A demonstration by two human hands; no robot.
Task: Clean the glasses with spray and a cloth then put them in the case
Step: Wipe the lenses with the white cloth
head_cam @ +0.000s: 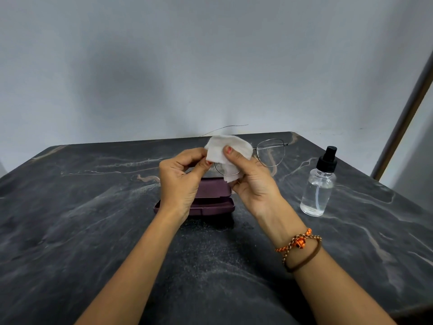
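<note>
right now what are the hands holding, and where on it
Both hold the wire-frame glasses at one lens: right hand pinches the white cloth over it, left hand grips the rim.

Left hand (181,181): raised above the case (206,202), fingers curled, thumb and fingertips pinching the cloth (228,150).
Right hand (251,181): beside it, above the case's right end, thumb pressed on the cloth.
Right wrist: two bracelets (300,247).

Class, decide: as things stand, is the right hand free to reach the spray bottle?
Probably not yet: the right hand is holding the cloth on the glasses. The spray bottle stands unobstructed to its right.
</note>
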